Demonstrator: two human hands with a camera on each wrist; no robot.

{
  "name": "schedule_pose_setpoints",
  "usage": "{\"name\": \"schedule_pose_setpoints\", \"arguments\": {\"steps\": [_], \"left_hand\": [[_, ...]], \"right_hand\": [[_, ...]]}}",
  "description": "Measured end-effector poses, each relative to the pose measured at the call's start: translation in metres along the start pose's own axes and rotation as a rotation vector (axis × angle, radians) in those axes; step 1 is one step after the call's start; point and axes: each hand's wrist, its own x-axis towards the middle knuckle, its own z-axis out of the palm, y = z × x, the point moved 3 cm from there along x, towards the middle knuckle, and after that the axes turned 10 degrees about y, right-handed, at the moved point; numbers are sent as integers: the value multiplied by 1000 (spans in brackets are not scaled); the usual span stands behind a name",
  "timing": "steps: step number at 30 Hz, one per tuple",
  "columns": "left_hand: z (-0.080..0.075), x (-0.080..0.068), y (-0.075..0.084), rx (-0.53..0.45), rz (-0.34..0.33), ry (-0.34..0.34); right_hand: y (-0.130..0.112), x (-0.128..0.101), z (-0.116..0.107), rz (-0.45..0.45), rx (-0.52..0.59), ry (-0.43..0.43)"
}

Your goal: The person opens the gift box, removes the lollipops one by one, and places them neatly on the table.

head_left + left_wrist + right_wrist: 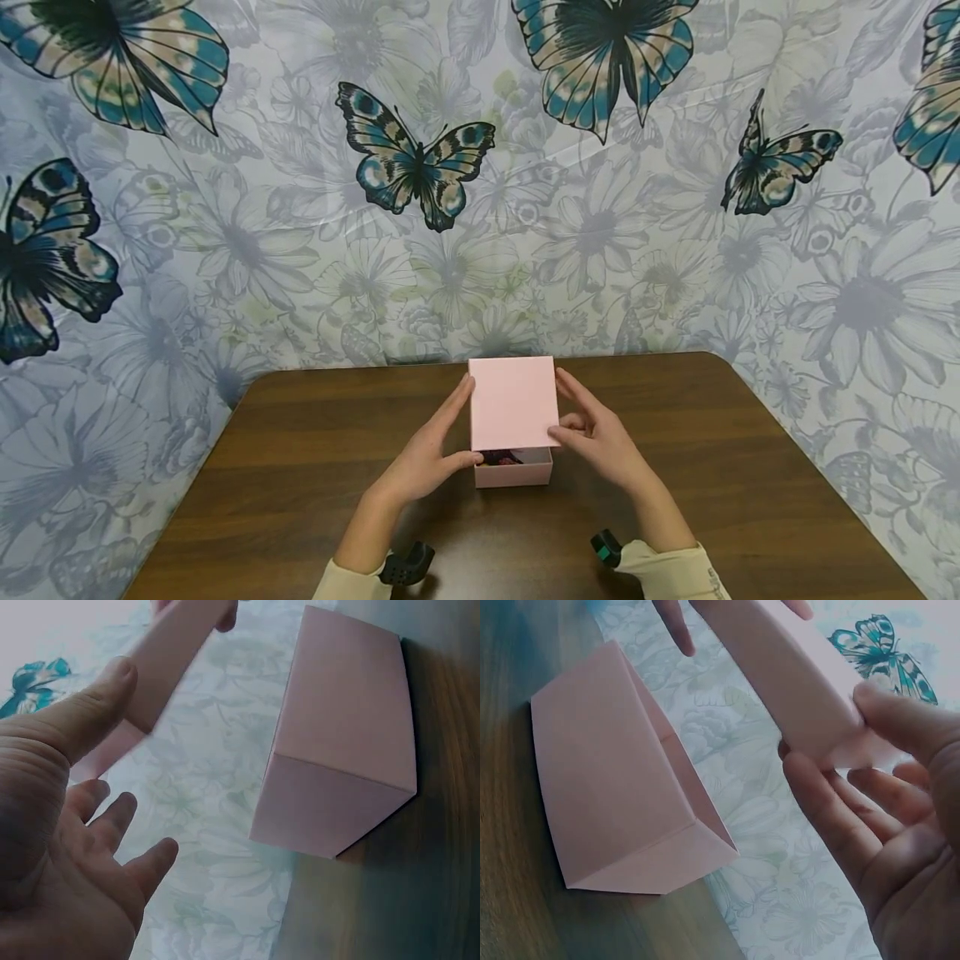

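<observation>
Holding a pink lid point(513, 402) between them, the left hand point(427, 458) and right hand point(603, 446) keep it raised just above the pink box point(514, 472), which sits on the brown desk point(300, 467) midway between its side edges and nearer the far edge. The lid is shifted towards the far edge, so the near strip of the box stands uncovered.

Left hand: thumb pressed to the near left corner of the lid, fingers extended along its left side. Right hand: thumb at the near right corner, fingers laid along the right side. Both grip the lid by light pinching at the edges.

Handling, as judged: the lid appears to be thin card, light and stiff but easily creased. Hold is best taken at the side walls near the corners, with gentle pressure, as both hands do.

Views: the head camera alone shows a dark item with a red part point(504, 457) inside the box; what it is cannot be told. The left wrist view shows the box's outer walls point(341, 742) and the lid's rim point(169, 656) under the thumb. The right wrist view shows the open top of the box point(682, 769) and the lid point(787, 682) clear above it.
</observation>
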Motion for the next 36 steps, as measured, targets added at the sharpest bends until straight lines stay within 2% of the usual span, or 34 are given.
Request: {"name": "schedule_pose_setpoints", "arguments": {"steps": [6,9,13,17,21,25,28,36], "left_hand": [[3,-1,2,-55,-51,-17],[5,0,2,-100,-52,-9],[7,1,8,-259,13,-3],[8,2,15,-461,44,9],[7,3,18,-555,-8,68],[8,2,20,-603,-91,145],[11,2,21,-646,-128,190],[16,3,23,-688,-153,286]], "right_hand": [[0,0,0,26,-77,101],[-2,0,-1,13,-139,147],[-4,0,0,-38,-192,195],[-5,0,1,-72,-174,226],[-3,0,2,-93,-142,232],[-3,0,4,-118,-117,215],[-5,-1,8,-118,-112,190],[-4,-3,14,-121,-112,167]]}}
